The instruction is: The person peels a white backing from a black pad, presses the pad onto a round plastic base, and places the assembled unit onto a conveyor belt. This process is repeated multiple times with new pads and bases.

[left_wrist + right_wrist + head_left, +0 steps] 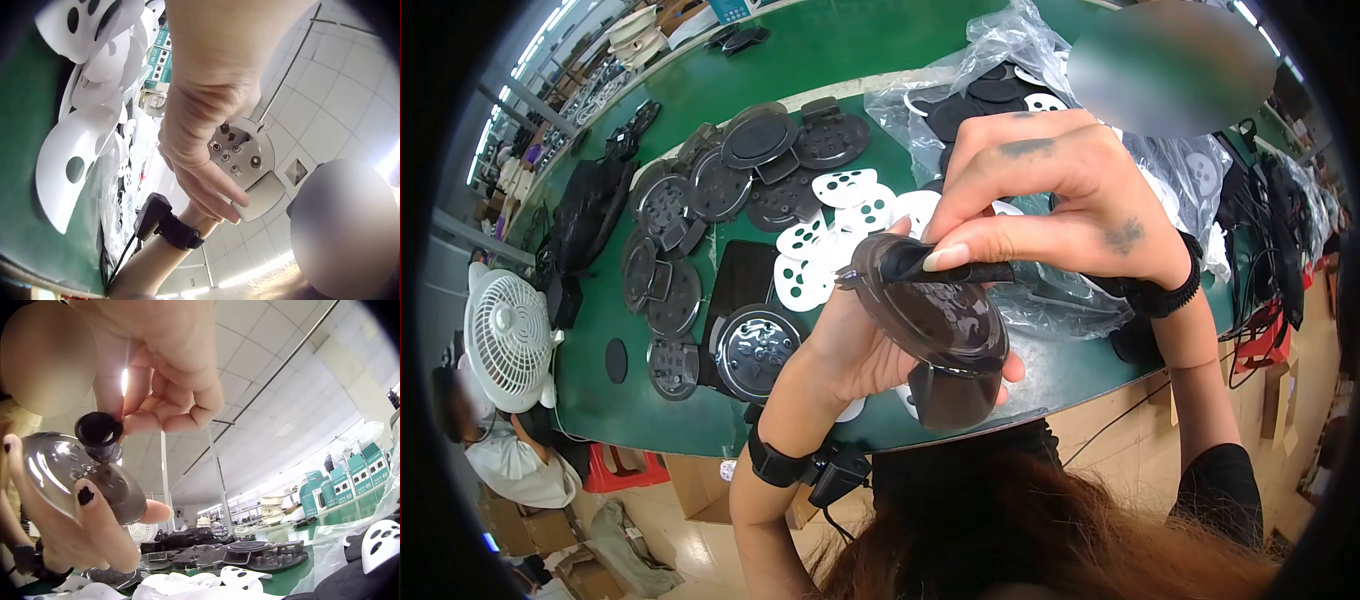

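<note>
My left hand (855, 340) holds a dark glossy round plastic base (940, 325) with a curved bracket (960, 397) on its lower side. Its fingers reach behind and around the part. Above it, my right hand (1050, 195) pinches a thin black round pad (908, 264) between thumb and fingers. The pad is bent into a curl and lies right at the base's upper rim. The right wrist view shows the curled pad (99, 450) against the glossy base (53, 465). Metal studs and holes show on the base's other face (250, 147) in the left wrist view.
Several similar dark bases (720, 180) are grouped on the green table (800, 60). White sheets with holes (840, 215) lie behind the hands. A clear plastic bag (1020, 40) with black pads stands at the back right. A white fan (505, 340) is at the left.
</note>
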A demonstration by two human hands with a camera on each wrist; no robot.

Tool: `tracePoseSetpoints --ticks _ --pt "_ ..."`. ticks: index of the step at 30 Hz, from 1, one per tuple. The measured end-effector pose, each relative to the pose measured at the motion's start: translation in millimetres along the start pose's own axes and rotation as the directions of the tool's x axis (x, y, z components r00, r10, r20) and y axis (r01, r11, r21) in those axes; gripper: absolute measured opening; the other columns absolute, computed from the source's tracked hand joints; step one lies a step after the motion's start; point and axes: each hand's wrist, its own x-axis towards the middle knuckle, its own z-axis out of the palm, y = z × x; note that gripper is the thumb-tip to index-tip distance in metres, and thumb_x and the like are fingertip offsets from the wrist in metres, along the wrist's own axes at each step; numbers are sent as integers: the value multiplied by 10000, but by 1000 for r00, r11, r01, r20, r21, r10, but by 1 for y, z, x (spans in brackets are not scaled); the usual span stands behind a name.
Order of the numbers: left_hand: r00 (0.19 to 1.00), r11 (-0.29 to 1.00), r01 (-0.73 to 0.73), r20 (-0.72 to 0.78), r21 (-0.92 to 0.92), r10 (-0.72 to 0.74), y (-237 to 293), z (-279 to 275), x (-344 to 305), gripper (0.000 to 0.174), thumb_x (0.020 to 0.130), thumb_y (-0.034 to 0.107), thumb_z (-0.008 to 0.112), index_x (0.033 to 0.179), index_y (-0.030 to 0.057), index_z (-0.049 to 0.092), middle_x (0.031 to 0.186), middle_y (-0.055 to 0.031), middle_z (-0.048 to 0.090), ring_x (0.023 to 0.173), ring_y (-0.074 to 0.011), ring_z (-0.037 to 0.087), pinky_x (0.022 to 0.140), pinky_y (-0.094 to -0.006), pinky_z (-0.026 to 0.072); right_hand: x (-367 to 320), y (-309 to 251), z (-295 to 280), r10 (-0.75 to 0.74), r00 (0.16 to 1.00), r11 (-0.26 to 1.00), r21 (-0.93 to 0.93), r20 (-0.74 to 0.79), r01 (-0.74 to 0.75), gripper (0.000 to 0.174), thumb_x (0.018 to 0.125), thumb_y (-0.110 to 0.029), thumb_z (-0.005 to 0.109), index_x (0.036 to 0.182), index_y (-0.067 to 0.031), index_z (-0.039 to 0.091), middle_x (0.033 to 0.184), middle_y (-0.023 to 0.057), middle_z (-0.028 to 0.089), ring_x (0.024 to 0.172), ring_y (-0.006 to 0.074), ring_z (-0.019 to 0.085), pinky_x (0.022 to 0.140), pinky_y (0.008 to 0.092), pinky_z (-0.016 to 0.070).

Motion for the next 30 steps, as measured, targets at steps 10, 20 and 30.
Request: tracePoseSetpoints --ticks 10,20,30 --pt "999 1000 -13 -35 -15 12 -1 7 1 664 914 593 211 1257 56 399 1033 -314 574 909 -539 566 707 -574 529 0 2 4 -13 1000 1000 8 5 13 116 705 -87 741 783 -20 686 718 63 620 645 169 598 581 265 460" --pt "999 996 19 -33 91 -16 3 2 -1 675 910 611 185 1250 72 407 996 -350 572 851 -516 595 681 -526 544 -1 1 5 128 991 990 52 38 -130 139 723 -103 739 828 -29 686 727 53 614 649 137 574 599 253 446" --pt "996 998 -18 -82 52 22 2 6 -2 657 917 595 193 1198 56 443 980 -289 596 832 -516 598 660 -540 545 -2 -2 6 146 986 988 43 84 -150 227 692 -119 760 875 -20 669 760 56 595 702 149 579 634 261 455"
